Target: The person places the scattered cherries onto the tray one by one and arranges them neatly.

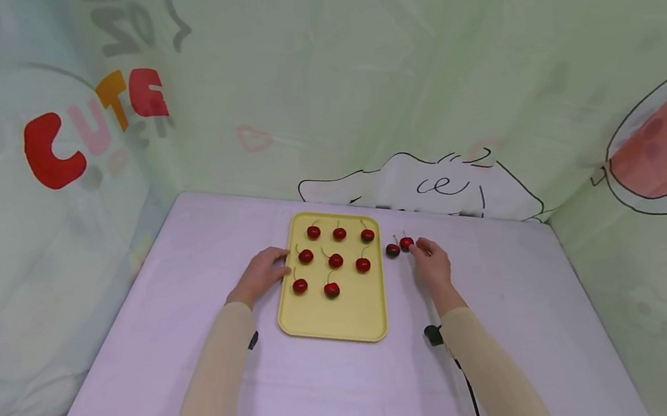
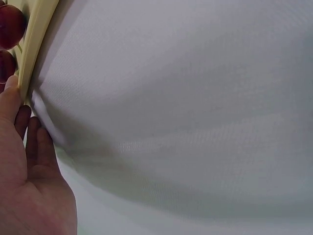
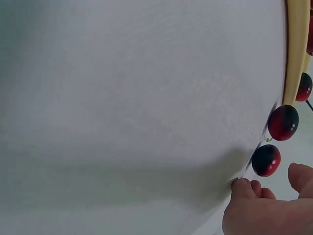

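A yellow tray (image 1: 347, 317) lies on the table with several red cherries on it, among them a front cherry (image 1: 332, 290), stems attached. My left hand (image 1: 260, 272) is at the tray's left edge; in the left wrist view the thumb lies over the rim (image 2: 36, 46) and a finger bears on it from outside. Two cherries lie on the cloth right of the tray: a darker cherry (image 1: 393, 250) and a brighter cherry (image 1: 407, 244). Beside the brighter one is my right hand (image 1: 433, 265), its thumb and fingers apart with nothing between them in the right wrist view.
A pale lilac cloth (image 1: 507, 353) covers the table. Hanging fabric walls (image 1: 414, 52) with printed letters and drawings stand behind and at both sides. A black cable (image 1: 472, 395) trails from the right wrist's camera along the sleeve.
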A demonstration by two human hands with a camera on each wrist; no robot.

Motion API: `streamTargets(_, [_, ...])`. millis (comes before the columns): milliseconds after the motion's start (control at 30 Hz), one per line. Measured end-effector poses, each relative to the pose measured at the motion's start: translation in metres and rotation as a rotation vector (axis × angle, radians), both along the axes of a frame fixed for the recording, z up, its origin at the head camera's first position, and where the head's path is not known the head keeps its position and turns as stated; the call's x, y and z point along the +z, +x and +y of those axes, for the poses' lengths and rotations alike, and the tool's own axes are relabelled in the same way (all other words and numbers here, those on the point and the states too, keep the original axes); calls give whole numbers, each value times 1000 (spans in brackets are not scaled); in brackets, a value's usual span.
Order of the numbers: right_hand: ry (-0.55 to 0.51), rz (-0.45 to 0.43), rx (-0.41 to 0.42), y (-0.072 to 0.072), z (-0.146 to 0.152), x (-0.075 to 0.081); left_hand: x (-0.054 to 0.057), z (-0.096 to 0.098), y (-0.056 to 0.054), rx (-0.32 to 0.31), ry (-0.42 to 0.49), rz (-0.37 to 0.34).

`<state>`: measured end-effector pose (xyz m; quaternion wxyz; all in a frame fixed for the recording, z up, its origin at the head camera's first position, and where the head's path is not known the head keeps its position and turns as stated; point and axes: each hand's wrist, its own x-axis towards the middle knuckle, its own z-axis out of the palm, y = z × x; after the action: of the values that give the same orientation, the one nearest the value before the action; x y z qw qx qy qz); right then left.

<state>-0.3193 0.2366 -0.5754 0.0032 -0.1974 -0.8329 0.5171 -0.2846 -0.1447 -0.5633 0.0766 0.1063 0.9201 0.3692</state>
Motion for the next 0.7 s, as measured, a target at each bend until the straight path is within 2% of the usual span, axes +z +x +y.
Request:
streamTargets(100, [-8,-16,0,-6,-1,-3,-1,0,-1,1,1,-8])
streamTargets(367, [21,16,52,-15,-7,-3,-5,-1,-2,18,0,-21])
streamTargets(700, [114,17,30,-21,-16,-1,-8,1,-5,18,7,-19])
